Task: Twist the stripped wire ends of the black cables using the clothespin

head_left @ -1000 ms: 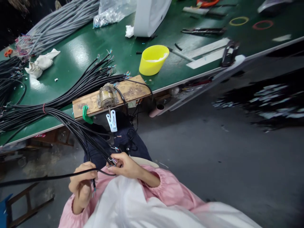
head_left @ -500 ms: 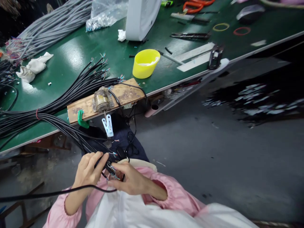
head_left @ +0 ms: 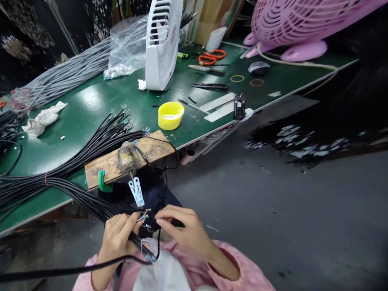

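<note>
My left hand [head_left: 119,234] is closed around a bundle of black cables [head_left: 104,212] that comes off the table edge. Their stripped ends, with thin coloured wires [head_left: 146,218], stick out past my fingers; more wire ends hang lower, over my lap. My right hand [head_left: 186,230] is just right of these ends, thumb and forefinger pinched close together. Whatever lies between those fingertips is too small to make out. Above my hands, a light blue clothespin [head_left: 137,192] is fixed to a small motor [head_left: 127,157] on a wooden board [head_left: 154,151].
A green clamp [head_left: 104,182] grips the board at the green table's [head_left: 91,105] edge. Farther back are a yellow cup [head_left: 170,117], a white fan [head_left: 162,52], orange scissors [head_left: 211,57], a pink fan [head_left: 281,24] and grey cables [head_left: 75,60]. A thick black cable [head_left: 75,270] crosses my left forearm.
My view has tilted up, showing more of the table's far side. My right hand has drawn away from the lower wire ends to the upper ones; my left hand keeps hold of the bundle.
</note>
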`<state>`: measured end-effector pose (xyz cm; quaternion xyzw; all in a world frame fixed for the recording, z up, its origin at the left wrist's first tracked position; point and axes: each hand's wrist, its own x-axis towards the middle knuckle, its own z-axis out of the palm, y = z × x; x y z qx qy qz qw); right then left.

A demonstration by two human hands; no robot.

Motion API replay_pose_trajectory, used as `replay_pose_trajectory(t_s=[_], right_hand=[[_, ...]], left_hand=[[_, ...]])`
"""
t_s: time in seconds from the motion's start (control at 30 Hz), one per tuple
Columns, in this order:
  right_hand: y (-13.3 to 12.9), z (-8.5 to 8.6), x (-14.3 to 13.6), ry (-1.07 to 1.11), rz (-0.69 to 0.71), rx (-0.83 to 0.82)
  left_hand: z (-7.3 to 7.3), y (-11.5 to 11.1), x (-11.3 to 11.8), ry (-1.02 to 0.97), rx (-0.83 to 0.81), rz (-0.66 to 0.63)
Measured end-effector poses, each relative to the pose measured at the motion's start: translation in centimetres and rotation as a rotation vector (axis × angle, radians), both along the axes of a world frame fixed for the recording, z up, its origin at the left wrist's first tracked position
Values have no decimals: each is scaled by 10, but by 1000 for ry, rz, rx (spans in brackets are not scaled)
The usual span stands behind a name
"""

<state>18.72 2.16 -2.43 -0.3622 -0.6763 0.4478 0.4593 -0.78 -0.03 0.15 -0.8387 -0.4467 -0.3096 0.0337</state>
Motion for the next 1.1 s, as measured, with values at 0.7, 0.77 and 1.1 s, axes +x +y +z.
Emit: replay_pose_trajectory(t_s=[0.7, 0.77, 1.1], right_hand=[[7, 8, -31, 103, -145, 260], [9, 9, -31, 139, -161, 226], [7, 9, -33, 302, -81, 66]], left_hand=[[7, -2, 2, -101, -67, 140], [7, -4, 2, -120, -100, 149], [4, -5, 8, -232, -95, 204]])
